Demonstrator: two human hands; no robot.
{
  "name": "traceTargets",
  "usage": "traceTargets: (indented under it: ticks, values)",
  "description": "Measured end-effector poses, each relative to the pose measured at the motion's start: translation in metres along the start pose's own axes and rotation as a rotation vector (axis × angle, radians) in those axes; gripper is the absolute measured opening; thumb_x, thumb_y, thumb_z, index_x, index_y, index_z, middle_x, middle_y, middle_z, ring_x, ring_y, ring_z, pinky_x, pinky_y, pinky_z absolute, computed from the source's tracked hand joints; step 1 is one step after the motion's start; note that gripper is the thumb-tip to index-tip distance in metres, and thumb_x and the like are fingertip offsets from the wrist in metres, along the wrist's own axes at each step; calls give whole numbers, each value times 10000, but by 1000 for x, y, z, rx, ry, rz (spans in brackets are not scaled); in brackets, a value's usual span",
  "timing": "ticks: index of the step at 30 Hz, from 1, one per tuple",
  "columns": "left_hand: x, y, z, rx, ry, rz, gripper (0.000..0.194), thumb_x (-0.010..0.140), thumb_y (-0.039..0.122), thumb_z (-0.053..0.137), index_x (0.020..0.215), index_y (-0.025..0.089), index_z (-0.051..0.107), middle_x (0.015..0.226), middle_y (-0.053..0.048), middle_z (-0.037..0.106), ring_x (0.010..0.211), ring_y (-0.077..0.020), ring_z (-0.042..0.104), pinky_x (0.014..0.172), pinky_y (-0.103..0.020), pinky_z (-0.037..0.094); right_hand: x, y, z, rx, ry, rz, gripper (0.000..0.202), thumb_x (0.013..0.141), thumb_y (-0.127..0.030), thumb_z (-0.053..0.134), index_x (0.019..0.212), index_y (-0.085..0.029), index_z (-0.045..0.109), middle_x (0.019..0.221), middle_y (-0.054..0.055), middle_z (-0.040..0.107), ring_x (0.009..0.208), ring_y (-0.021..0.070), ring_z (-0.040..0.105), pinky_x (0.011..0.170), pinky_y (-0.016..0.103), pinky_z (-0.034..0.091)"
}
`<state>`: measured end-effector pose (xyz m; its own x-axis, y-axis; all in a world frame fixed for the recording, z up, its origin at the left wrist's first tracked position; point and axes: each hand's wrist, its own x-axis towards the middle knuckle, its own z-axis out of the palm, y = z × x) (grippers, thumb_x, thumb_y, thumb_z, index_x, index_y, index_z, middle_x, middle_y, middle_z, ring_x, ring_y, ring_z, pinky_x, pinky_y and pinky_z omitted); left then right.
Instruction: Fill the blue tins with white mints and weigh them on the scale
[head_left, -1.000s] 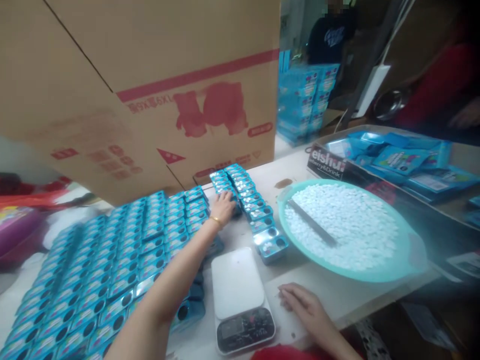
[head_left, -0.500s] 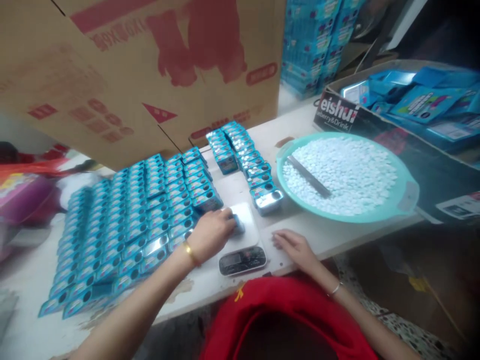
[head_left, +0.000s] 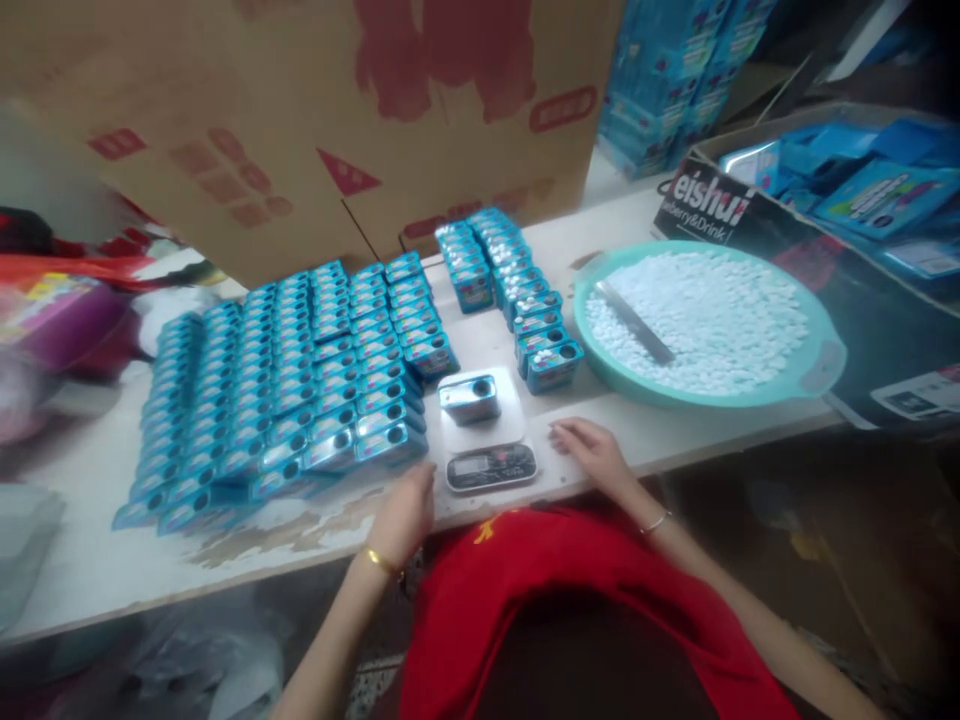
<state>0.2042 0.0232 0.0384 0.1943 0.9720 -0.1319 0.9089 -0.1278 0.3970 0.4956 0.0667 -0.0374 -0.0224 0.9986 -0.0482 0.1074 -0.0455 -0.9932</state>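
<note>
Box (head_left: 470,398) on scale (head_left: 504,418): blue, silvery-topped, dark round spot; scale white, its panel (head_left: 491,467) black. Bowl (head_left: 823,365) mint green, pellets (head_left: 724,320) white, strip (head_left: 636,322) grey. Carton (head_left: 292,100) brown with red print; garment (head_left: 450,620) red, yellow mark; worktop (head_left: 660,432) white, blotched brown.

Rows of blue boxes (head_left: 292,375), a scale (head_left: 487,437) and a carton (head_left: 360,120) suggest a workshop.

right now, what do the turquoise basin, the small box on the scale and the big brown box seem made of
Turquoise basin: probably plastic; smooth, even colour along the rim.
Small box on the scale: perhaps metal or glossy plastic; its top catches light.
Big brown box: likely cardboard; matte, with red print.
</note>
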Motion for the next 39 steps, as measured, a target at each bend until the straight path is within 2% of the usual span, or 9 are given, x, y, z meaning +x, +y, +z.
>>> traceTargets:
  ticks: [4,11,15,19,24,27,30,34,39]
  values:
    - [3,-16,33,-85,49,-18,318,778,61,377,994,125,601,868,-101,658,788,-182,615,753,-332,503,0,1,2,-15,13,2,348,787,-502,585,856,-168,656,776,65,684,683,172,645,679,322,555]
    - [7,2,41,-194,73,16,235,764,56,381,802,150,592,768,-68,607,734,-177,568,711,-316,479,-1,-2,3,-24,31,32,381,761,-531,597,848,-165,658,780,76,695,680,176,645,683,337,552]
    - [6,10,33,-209,98,23,209,852,145,393,892,146,598,807,-71,599,763,-184,567,731,-331,471,-1,-8,3,12,46,81,355,733,-508,646,819,-164,669,747,66,692,664,180,643,683,342,555]
    - [16,16,9,-268,318,72,347,897,284,477,1221,159,475,996,-88,572,846,-168,565,742,-300,480,-6,-27,11,86,163,137,338,792,-489,595,828,-159,659,739,68,681,670,180,648,697,348,561]
    - [51,27,2,-283,462,164,659,802,380,645,1353,171,350,1267,-155,497,1112,-243,521,852,-350,489,-6,-78,42,679,28,448,247,863,-378,542,1004,-195,630,1072,96,677,1040,193,639,952,342,494]
    - [71,34,14,-417,515,111,727,790,369,661,1389,166,304,1325,-167,480,1183,-256,504,903,-358,483,0,-103,62,959,-54,732,201,888,-299,505,997,-168,611,1117,111,656,1068,161,628,978,296,471]
    - [82,37,19,-501,548,59,616,802,332,643,1338,175,383,1238,-133,556,1133,-241,547,937,-377,465,8,-115,73,1091,-10,810,204,908,-245,457,1009,-139,598,1078,109,665,1023,145,642,949,267,487]
    - [83,39,3,-258,555,420,348,809,210,604,1152,207,543,1070,-82,627,1003,-215,583,872,-374,468,14,-116,72,1229,50,750,209,922,-207,415,973,-132,604,982,91,691,937,155,664,875,274,533]
    - [77,46,-26,201,642,767,320,790,67,562,1077,205,592,975,-83,662,999,-221,586,890,-386,413,17,-113,68,1341,46,717,217,915,-150,387,942,-108,599,852,95,701,819,162,677,793,290,564]
